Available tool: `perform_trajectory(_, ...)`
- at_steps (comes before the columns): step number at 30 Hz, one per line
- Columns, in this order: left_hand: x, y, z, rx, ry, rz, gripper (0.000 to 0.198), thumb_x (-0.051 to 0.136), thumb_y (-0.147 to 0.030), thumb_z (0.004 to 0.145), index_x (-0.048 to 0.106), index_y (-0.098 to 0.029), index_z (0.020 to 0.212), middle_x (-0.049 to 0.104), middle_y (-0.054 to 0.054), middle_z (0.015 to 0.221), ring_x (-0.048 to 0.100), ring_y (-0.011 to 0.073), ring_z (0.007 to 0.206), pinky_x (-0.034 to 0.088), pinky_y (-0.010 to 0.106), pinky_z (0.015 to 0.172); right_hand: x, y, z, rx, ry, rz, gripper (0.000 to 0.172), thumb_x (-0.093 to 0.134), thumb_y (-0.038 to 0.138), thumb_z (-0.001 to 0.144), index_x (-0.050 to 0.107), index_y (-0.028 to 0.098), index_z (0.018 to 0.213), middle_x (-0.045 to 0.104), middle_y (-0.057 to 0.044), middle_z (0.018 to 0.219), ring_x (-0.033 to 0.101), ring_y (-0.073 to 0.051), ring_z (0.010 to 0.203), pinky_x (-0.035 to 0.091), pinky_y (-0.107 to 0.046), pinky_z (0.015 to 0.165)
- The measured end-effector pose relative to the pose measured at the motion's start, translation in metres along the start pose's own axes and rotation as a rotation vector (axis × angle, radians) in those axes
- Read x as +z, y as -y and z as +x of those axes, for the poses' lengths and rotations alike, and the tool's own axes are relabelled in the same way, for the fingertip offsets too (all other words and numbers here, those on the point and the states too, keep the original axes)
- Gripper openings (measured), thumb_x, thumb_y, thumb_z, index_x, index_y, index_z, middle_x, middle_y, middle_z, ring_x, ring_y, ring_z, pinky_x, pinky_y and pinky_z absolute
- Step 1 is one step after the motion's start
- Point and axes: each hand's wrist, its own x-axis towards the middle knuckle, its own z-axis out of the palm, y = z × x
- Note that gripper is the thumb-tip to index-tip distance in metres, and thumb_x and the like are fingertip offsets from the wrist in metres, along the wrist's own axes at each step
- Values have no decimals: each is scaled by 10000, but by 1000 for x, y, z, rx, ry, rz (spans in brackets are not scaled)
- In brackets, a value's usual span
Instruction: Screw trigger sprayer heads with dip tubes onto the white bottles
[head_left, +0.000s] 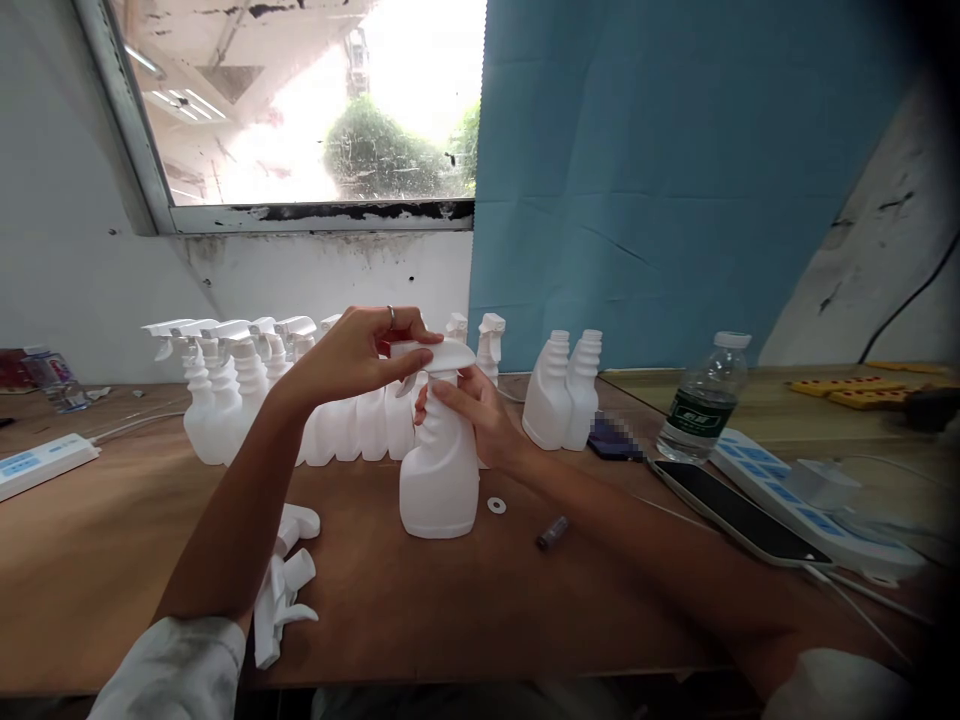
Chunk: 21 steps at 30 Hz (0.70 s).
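Observation:
A white spray bottle (439, 480) stands upright on the brown table in front of me, its white trigger sprayer head (450, 354) on the neck. My left hand (367, 345), with a ring on one finger, pinches the sprayer head from the left at its nozzle end. Around the bottle's neck, just under the head, close the fingers of my right hand (480, 415). Loose trigger sprayers (281, 600) lie on the table beneath my left forearm. Close to the bottle's base on the right is a small white ring (496, 506).
Several spray bottles with heads (221, 400) stand in rows at the back left. Two headless bottles (559, 390) stand back right. Farther right are a water bottle (697, 410), a phone (739, 510) and a power strip (817, 520). A small dark cylinder (553, 533) lies right of centre.

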Motion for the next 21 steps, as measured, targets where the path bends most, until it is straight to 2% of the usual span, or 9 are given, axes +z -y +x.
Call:
perform_trajectory(2,0,0,0,3,-4,8,109,627,-243,827,629,-137,802,728,79,952,625,110,660,504,245,582,0,0,0,-7,-17,-29,329,742,311,794,530,206,1022,635,11,748,635,-143,643,522,-273,589)
perform_trajectory(7,0,-2,0,-1,7,15,105,628,-238,835,637,-133,827,729,77,951,627,104,659,504,227,579,-4,-2,-1,-3,43,31,280,700,371,826,583,164,972,642,-26,794,644,-152,685,540,-301,633)
perform_trajectory(13,0,-1,1,16,14,8,112,636,-247,843,646,-136,832,726,61,896,618,95,627,505,217,575,0,4,0,-18,-38,-84,301,757,354,769,569,160,902,641,-21,733,625,-145,613,510,-279,571)
perform_trajectory(17,-1,3,2,34,49,-26,140,631,-269,863,657,-133,882,724,76,910,630,112,667,519,234,606,-3,8,2,55,30,-109,287,756,352,761,579,164,887,636,-15,708,607,-136,577,498,-261,532)
perform_trajectory(21,0,5,2,55,68,-64,144,621,-280,882,647,-139,876,721,87,1003,643,114,708,532,239,640,-14,7,6,170,105,-59,243,756,303,734,589,164,841,612,-8,747,610,-136,642,511,-256,567)
